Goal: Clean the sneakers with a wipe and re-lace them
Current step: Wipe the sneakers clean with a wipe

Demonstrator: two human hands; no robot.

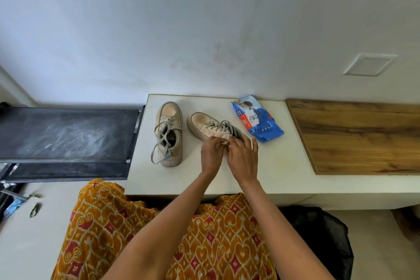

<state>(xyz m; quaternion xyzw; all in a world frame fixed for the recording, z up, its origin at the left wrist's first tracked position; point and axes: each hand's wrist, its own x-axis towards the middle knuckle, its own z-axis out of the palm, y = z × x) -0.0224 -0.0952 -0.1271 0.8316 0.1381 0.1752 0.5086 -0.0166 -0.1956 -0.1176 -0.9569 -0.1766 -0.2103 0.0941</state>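
Two beige sneakers with grey laces stand on a white table [284,166]. The left sneaker [169,132] points away from me, its laces loose and trailing over the side. The right sneaker [204,126] lies angled, toe to the left. Both my hands are at its heel end. My left hand [212,153] pinches something small and pale at the sneaker's collar. My right hand [243,155] curls over the heel and holds it. Whether the pale thing is a wipe or a lace end is not clear. A blue pack of wipes [258,119] lies just right of the sneaker.
A wooden board [363,136] covers the table's right part. A black dusty shelf [66,134] sits to the left, level with the table. A black bag [322,238] is on the floor at the lower right. The wall rises right behind the table.
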